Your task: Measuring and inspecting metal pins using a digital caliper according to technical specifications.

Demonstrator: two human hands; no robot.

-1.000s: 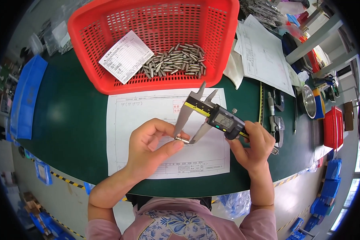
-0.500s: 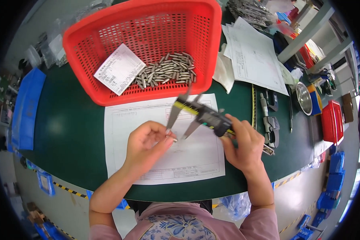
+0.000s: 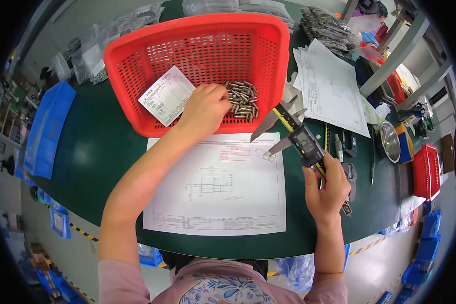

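My left hand (image 3: 205, 107) reaches into the red mesh basket (image 3: 137, 61), its fingertips on a pile of small metal pins (image 3: 244, 99). The curled fingers hide whether they grip a pin. Beside the hand, inside the basket, lies a white printed slip (image 3: 166, 95). My right hand (image 3: 327, 188) holds a digital caliper (image 3: 300, 138) by its body, above the right edge of a white drawing sheet (image 3: 218, 202). The caliper's jaws are apart with nothing between them. One metal pin (image 3: 263, 154) lies on the sheet just below the jaws.
A stack of printed sheets (image 3: 334, 86) lies to the right of the basket. Hand tools (image 3: 347, 147), a metal bowl (image 3: 390, 139) and a small red bin (image 3: 425, 169) stand at the right. Blue trays (image 3: 48, 126) sit at the left edge, and bags of parts (image 3: 329, 25) at the back.
My left hand has left the caliper jaws and gone up into the basket, onto the pins. A pin now lies on the sheet. The caliper has shifted slightly to the right.
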